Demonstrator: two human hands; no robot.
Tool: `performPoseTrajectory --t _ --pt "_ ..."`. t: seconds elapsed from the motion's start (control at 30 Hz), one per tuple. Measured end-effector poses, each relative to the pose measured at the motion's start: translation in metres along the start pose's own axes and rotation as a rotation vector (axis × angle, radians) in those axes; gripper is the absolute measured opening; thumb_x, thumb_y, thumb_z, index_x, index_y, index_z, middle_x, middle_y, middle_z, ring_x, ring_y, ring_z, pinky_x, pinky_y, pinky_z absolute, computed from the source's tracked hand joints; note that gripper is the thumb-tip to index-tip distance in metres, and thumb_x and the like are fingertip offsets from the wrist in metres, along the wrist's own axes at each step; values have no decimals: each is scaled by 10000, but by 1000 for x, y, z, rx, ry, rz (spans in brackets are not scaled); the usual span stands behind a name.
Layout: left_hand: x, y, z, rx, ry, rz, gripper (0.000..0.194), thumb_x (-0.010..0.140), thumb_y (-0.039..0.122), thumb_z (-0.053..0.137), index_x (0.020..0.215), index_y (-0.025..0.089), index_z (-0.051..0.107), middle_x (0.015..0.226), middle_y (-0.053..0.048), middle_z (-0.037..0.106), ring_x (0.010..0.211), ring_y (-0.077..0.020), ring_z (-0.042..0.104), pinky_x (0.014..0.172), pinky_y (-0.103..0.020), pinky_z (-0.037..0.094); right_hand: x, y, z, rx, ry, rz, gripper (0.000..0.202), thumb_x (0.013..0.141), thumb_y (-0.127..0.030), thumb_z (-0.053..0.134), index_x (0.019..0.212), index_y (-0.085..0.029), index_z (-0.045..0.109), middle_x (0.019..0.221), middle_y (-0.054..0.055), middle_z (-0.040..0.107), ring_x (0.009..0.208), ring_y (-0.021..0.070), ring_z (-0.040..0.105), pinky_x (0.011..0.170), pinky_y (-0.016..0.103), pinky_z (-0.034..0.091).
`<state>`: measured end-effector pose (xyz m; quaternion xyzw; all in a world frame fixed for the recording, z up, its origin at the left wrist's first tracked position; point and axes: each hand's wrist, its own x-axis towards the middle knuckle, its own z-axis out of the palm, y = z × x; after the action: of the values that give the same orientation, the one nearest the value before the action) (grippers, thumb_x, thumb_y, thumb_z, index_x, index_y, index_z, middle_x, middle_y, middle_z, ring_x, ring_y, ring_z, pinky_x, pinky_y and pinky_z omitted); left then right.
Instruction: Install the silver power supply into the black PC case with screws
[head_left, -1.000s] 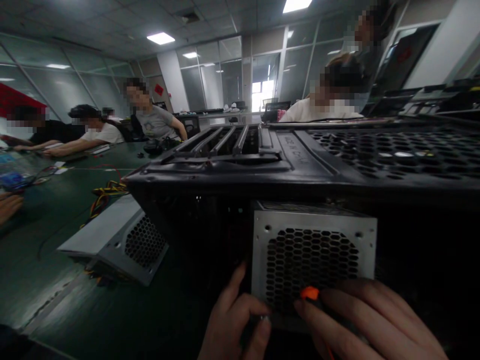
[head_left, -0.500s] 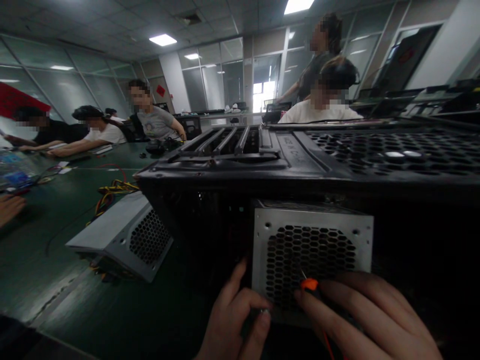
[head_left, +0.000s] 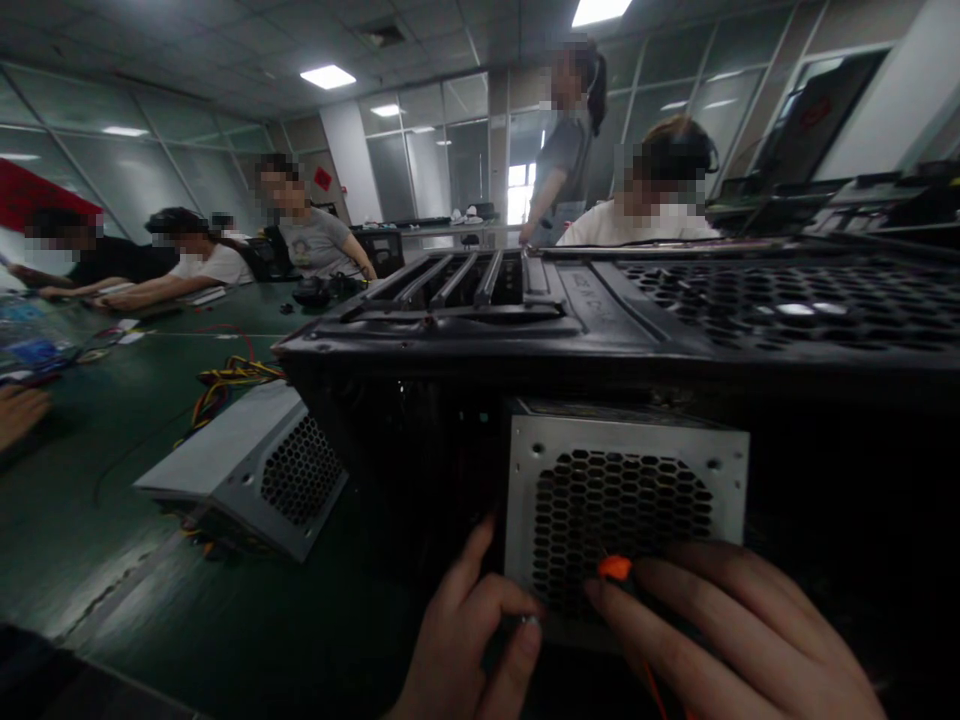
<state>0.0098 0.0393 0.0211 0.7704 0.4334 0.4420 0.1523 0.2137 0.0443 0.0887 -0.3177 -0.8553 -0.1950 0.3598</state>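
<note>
A power supply unit [head_left: 630,437] with a honeycomb grille sits inside the black computer case [head_left: 592,320], its silver end facing me. My left hand [head_left: 480,630] is at the unit's lower left corner, thumb and forefinger pinched on a small shiny metal piece [head_left: 530,620], too small to name surely. In front of the grille, my right hand [head_left: 735,630] grips a screwdriver [head_left: 615,568] with an orange handle. Its thin shaft points up and left towards the grille; the rest of the handle is mostly hidden by the fingers.
Left of the case, a second power supply unit [head_left: 225,440] with bundled yellow and black cables [head_left: 232,380] lies on the green table [head_left: 75,540]. Another person's hand [head_left: 22,415] rests at the left edge, near a plastic bottle [head_left: 30,335]. Several people sit around; one stands behind.
The screwdriver's orange handle has shifted slightly left and its shaft shows less. My left hand keeps its pinch. The standing person behind has moved left.
</note>
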Motion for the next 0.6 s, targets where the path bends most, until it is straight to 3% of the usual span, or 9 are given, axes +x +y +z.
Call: performPoseTrajectory --t 0.27,0.4,0.47,0.6 --pt "-5 0 8 -26 129 -33 210 882 302 454 846 215 641 1392 -99 453 1236 -251 483 949 -410 462 1 1 -2 12 -1 5 350 987 -240 268 1048 -215 612 945 11 613 883 158 510 758 316 366" --pt "-2 2 9 -12 284 72 212 893 286 423 831 228 617 1394 -51 431 1255 -230 447 990 -418 425 -1 1 -1 26 -11 9 345 989 -253 272 1046 -214 609 960 8 608 891 163 507 779 318 358" --pt "0 5 5 28 354 144 209 891 292 427 811 229 610 1331 -47 486 1240 -225 458 981 -407 432 -2 1 0 15 -12 -16 387 999 -283 230 1048 -209 607 975 13 605 897 171 502 784 320 354" --pt "4 8 -9 172 368 274 201 863 313 475 756 239 629 1089 -49 630 1098 -218 566 904 -386 490 -1 2 0 3 -19 -16 363 996 -274 259 1044 -217 614 978 5 609 904 171 504 787 320 357"
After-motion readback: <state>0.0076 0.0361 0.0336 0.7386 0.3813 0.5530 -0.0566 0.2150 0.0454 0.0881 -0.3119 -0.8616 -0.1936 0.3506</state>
